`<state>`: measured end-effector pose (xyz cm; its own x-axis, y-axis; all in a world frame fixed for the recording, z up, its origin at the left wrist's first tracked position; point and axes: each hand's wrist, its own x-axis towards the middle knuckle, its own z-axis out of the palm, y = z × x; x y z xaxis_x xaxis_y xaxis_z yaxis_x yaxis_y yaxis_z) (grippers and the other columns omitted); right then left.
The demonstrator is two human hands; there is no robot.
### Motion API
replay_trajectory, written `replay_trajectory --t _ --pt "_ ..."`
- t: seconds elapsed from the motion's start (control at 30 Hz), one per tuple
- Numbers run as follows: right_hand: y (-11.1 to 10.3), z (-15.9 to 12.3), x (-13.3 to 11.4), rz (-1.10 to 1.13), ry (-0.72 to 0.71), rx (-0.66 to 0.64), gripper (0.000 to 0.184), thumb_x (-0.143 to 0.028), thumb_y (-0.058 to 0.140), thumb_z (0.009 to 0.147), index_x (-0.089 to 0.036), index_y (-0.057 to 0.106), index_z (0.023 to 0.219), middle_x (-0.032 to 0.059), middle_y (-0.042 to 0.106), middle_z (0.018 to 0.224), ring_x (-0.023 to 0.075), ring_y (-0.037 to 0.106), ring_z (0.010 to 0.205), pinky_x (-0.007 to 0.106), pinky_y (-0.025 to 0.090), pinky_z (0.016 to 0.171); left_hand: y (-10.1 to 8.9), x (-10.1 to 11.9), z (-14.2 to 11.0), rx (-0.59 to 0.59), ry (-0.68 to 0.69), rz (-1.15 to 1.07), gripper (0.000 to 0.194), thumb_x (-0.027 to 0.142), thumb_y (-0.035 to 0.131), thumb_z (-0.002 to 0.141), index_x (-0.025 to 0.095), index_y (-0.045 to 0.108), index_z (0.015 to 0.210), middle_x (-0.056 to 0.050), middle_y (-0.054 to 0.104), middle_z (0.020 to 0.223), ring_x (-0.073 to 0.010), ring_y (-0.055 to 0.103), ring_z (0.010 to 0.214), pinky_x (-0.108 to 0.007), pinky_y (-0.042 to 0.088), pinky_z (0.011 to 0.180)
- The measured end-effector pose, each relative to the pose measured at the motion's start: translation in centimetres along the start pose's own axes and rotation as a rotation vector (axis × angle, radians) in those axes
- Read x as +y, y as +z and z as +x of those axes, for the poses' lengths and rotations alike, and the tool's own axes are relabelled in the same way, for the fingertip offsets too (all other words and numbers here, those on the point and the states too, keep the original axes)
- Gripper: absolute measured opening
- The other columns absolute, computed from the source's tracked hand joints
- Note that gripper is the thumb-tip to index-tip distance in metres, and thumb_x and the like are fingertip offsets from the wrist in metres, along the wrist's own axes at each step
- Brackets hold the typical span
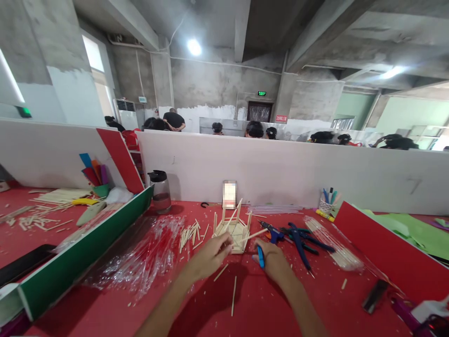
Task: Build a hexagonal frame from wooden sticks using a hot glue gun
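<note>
My left hand [218, 248] is closed in a pinch on a thin wooden stick [257, 234], which slants up to the right across the front of a small stick frame [238, 231]. The frame has a many-sided base, with several upright sticks around its edge. To its right, my right hand [271, 260] is wrapped round a blue utility knife [260, 256]; its blade does not show clearly. Two loose sticks, one of them [234, 296] nearly upright in view, lie on the red table in front of the frame.
Pliers [300, 243] and a blue glue gun [275, 234] lie right of the frame. Bagged sticks [333, 245] are farther right. Cut sticks [189, 235] and clear plastic wrapping [140, 252] lie left. A phone [229, 194] and a bottle [160, 193] stand by the white partition [196, 159].
</note>
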<state>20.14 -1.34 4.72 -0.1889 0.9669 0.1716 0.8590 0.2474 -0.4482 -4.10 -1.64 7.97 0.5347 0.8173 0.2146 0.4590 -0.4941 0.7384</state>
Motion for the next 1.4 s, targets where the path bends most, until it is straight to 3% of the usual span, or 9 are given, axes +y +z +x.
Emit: replay_trajectory --t 0.13,0.27,0.47,0.57,0.73,0.83,0.97,1.2,1.4 --pt "1.4 0.5 -0.2 -0.040 0.000 -0.045 0.018 -0.014 0.053 0.079 -0.024 0.066 0.085 0.0032 0.070 0.075 0.0200 0.063 0.071 0.026 0.035 0.060 3.0 -1.5 -0.1 -0.073 0.033 0.102 0.020 0.034 0.037 0.098 0.024 0.054 0.098 -0.004 0.066 0.099 -0.0212 0.060 0.092 -0.030 0.043 0.080" --pt "1.0 0.3 0.1 -0.063 -0.026 -0.036 0.021 -0.012 0.051 0.078 -0.022 0.063 0.093 0.0047 0.070 0.079 0.0197 0.063 0.073 0.026 0.032 0.061 3.8 -2.7 -0.3 -0.104 0.006 0.182 0.023 0.035 0.033 0.100 0.025 0.054 0.101 -0.007 0.068 0.104 -0.0233 0.061 0.097 -0.031 0.043 0.082" --pt "0.2 0.2 0.7 0.141 -0.030 0.033 0.015 -0.016 0.055 0.078 -0.022 0.059 0.092 0.0003 0.065 0.074 0.0165 0.058 0.065 0.023 0.034 0.060 4.7 -4.1 0.8 -0.008 0.026 0.167 0.021 0.031 0.032 0.100 0.022 0.051 0.096 -0.005 0.067 0.094 -0.0205 0.060 0.087 -0.028 0.041 0.075" --pt "-0.1 0.3 1.3 0.210 -0.043 -0.005 0.014 -0.017 0.056 0.077 -0.021 0.057 0.090 -0.0002 0.062 0.073 0.0160 0.055 0.064 0.024 0.037 0.062 5.3 -4.6 1.5 0.059 0.063 0.137 0.019 0.028 0.033 0.099 0.021 0.051 0.095 -0.006 0.066 0.094 -0.0204 0.060 0.085 -0.028 0.041 0.074" --pt "-0.7 0.1 1.3 0.556 -0.079 -0.087 0.018 -0.031 0.065 0.076 -0.021 0.056 0.088 -0.0009 0.057 0.077 0.0166 0.056 0.070 0.026 0.044 0.066 5.4 -3.6 2.1 0.177 0.084 0.036 0.023 0.032 0.033 0.100 0.021 0.052 0.096 -0.006 0.065 0.093 -0.0205 0.060 0.085 -0.029 0.042 0.076" --pt "-0.8 -0.2 0.1 0.854 -0.070 -0.066 0.028 -0.041 0.071 0.076 -0.024 0.054 0.090 -0.0011 0.058 0.085 0.0166 0.059 0.075 0.027 0.049 0.069 5.4 -2.4 2.0 0.278 0.028 -0.044 0.026 0.037 0.033 0.100 0.020 0.051 0.091 -0.004 0.062 0.086 -0.0190 0.056 0.078 -0.029 0.042 0.073" --pt "0.0 -0.5 -1.9 1.116 0.000 -0.005 0.037 -0.046 0.076 0.073 -0.026 0.052 0.093 -0.0016 0.058 0.089 0.0167 0.062 0.079 0.030 0.054 0.073 6.3 -1.5 1.7 0.293 0.048 -0.173 0.028 0.036 0.035 0.100 0.019 0.058 0.099 -0.007 0.064 0.099 -0.0211 0.059 0.093 -0.033 0.044 0.087" --pt "2.4 -0.1 -2.6 1.237 0.005 0.132 0.036 -0.043 0.077 0.073 -0.024 0.051 0.089 -0.0024 0.056 0.085 0.0139 0.059 0.073 0.026 0.054 0.064 6.9 -1.5 1.4 0.298 0.091 -0.165 0.030 0.035 0.054 0.093 0.019 0.064 0.116 -0.010 0.067 0.116 -0.0247 0.060 0.108 -0.036 0.044 0.097" --pt "3.0 0.2 -2.5 1.187 0.019 0.084 0.036 -0.045 0.079 0.071 -0.022 0.056 0.087 -0.0016 0.064 0.079 0.0154 0.062 0.073 0.028 0.052 0.069 5.6 -1.3 1.4 0.308 0.052 -0.074 0.026 0.028 0.051 0.093 0.020 0.069 0.110 -0.008 0.071 0.109 -0.0230 0.064 0.102 -0.032 0.047 0.093"
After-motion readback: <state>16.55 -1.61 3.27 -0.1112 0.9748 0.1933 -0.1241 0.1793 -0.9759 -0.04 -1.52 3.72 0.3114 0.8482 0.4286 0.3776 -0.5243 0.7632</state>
